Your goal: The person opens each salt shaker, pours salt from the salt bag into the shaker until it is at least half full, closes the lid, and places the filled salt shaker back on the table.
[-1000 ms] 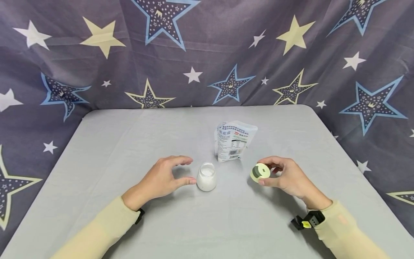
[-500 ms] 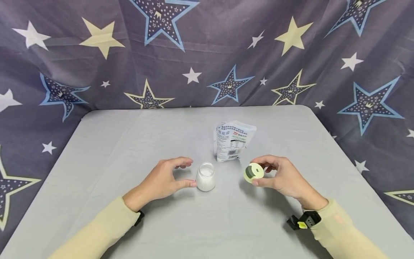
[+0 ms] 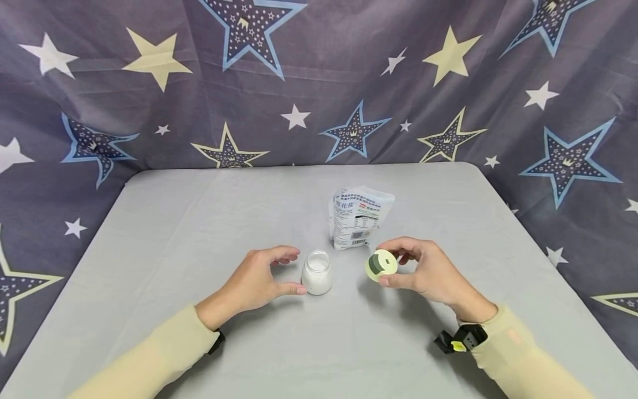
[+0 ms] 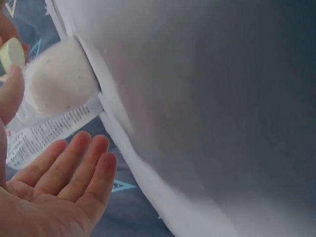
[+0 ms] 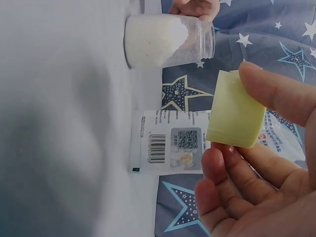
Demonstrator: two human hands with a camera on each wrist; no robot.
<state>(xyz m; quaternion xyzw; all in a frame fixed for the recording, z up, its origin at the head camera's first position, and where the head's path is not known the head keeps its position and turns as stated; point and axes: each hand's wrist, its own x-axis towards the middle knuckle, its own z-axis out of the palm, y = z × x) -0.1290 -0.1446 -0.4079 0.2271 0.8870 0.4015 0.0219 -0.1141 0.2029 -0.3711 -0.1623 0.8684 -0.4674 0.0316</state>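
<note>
A small glass jar (image 3: 317,276) of white grains stands upright and uncapped in front of the left hand (image 3: 259,280). That hand is spread in a loose C beside it; its thumb tip is right at the jar's side. The left wrist view shows the fingers (image 4: 81,173) extended below the jar (image 4: 64,79). On the other side, the right hand (image 3: 423,271) pinches a pale yellow-green lid (image 3: 382,264) with a dark green patch between thumb and fingers. It holds the lid tilted above the table, to the right of the jar, as the right wrist view also shows the lid (image 5: 236,108).
A white printed pouch (image 3: 360,219) with a barcode stands behind the jar, slightly right. The grey cloth-covered table (image 3: 224,210) meets a dark star-patterned curtain (image 3: 319,77) at its back. Dark devices (image 3: 463,338) are strapped on the wrists.
The right hand has carried the lid leftward, nearer the jar. The left hand has shifted slightly right, its thumb closer against the jar. Jar and pouch stay in place.
</note>
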